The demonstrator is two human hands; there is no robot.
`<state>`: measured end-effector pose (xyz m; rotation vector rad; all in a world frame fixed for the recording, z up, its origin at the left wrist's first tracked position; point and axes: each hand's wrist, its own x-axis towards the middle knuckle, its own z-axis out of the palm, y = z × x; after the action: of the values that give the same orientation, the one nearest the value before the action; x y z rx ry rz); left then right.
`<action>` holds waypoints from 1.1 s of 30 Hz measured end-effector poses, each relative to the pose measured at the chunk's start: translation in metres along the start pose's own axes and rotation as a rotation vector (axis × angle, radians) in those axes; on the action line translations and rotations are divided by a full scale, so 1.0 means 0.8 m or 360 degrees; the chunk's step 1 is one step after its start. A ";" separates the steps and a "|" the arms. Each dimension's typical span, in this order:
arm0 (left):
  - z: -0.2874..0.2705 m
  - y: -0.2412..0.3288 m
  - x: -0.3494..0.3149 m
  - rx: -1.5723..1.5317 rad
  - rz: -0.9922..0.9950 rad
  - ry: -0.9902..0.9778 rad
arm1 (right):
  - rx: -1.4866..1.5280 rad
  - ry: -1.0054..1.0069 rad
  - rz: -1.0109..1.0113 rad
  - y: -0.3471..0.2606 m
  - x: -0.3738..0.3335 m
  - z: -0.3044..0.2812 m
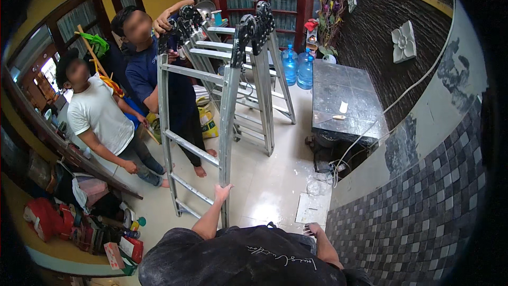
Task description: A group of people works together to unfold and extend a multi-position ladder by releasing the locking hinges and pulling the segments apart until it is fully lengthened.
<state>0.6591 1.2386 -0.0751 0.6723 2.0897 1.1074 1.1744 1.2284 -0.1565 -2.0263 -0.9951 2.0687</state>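
An aluminium folding ladder (226, 122) with black hinge joints stands folded in several sections in front of me. My left hand (223, 193) is closed round the lower part of its near right rail. A person in a dark blue shirt (140, 74) stands behind the ladder's left side, one hand on the black hinge (170, 34) at the top and the other lower on the rail. My right hand (313, 229) hangs low beside my body, fingers apart, with nothing visible in it. It is nearest to a pale flat panel (312, 207) on the floor.
A person in a white shirt (100, 114) stands at the left. To the right is a dark tiled table (344, 90) with a small scraper-like tool on it; cables hang beside it. Blue water bottles (305, 71) stand behind. Bags and boxes (79, 228) crowd the lower left; a mosaic-tiled wall (413, 217) rises at right.
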 end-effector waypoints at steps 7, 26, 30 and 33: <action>0.001 -0.010 0.012 0.0037 0.0027 -0.0027 | 0.0062 0.0011 0.0004 0.027 0.007 -0.003; -0.012 0.034 -0.020 0.0115 0.0063 -0.0011 | 0.0051 0.0011 0.0030 0.060 0.009 0.009; -0.015 0.039 -0.020 0.0103 0.0101 -0.0096 | 0.0065 0.0031 0.0014 0.055 -0.003 0.009; -0.012 0.032 -0.014 0.0123 0.0086 -0.0112 | 0.0114 0.0034 0.0031 0.054 -0.015 0.011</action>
<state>0.6624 1.2394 -0.0458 0.7974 2.0739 1.0218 1.1839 1.1850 -0.1684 -2.0266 -0.8886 2.0564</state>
